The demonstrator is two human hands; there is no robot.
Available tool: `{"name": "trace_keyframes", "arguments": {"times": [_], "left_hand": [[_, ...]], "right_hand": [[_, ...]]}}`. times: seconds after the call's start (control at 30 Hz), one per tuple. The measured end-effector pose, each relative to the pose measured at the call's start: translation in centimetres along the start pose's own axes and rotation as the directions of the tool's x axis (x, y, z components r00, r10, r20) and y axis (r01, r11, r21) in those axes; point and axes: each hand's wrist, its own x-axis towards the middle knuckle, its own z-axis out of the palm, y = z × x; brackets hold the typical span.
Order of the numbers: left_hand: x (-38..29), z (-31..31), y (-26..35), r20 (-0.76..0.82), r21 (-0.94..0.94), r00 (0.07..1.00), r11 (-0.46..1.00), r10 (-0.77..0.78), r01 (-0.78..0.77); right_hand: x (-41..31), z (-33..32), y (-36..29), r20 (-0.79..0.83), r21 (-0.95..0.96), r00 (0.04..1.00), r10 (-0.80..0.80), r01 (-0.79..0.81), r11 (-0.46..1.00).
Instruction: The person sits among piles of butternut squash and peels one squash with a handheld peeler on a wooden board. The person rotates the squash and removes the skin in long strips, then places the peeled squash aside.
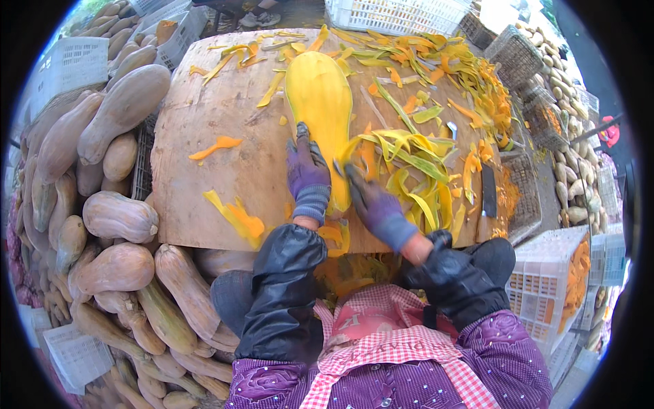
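A long, mostly peeled yellow squash [319, 97] lies lengthwise on the wooden board [214, 117], its narrow neck towards me. My left hand [309, 166], in a purple and grey work glove, grips the left side of the neck, fingers pointing away from me. On the other side, my gloved right hand [375, 199] is blurred, held close against the neck. From its fingers a small metal piece [337, 166] shows at the squash, apparently the head of a peeler; its handle is hidden. Yellow-green peel strips [414, 158] are heaped just right of this hand.
A knife with a dark, broad blade [489, 191] lies at the board's right edge, and a small metal tool [452, 130] among the scraps. Unpeeled squashes [120, 217] are piled on the left. A white crate [546, 281] with orange pieces stands at the right. More peel [460, 66] covers the far-right corner.
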Motion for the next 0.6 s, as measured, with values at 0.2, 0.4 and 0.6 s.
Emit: {"name": "trace_keyframes", "arguments": {"times": [0.2,0.4,0.6], "left_hand": [[0.2,1.4,-1.5,0.075,-0.008,0.990,0.992,-0.122,0.123],[0.3,0.7,-1.1,0.061,-0.043,0.996,0.996,-0.070,0.072],[-0.5,-0.4,0.2,0.037,-0.035,0.952,0.951,-0.305,0.306]], "right_hand": [[-10.4,-3.2,0.1,0.176,0.066,0.983,-0.047,0.036,0.997],[11.4,-8.4,-2.3,-0.281,-0.009,0.960,0.018,-0.022,1.000],[12.9,-6.2,-4.9,-0.148,-0.140,0.989,0.027,-0.048,0.989]]}}
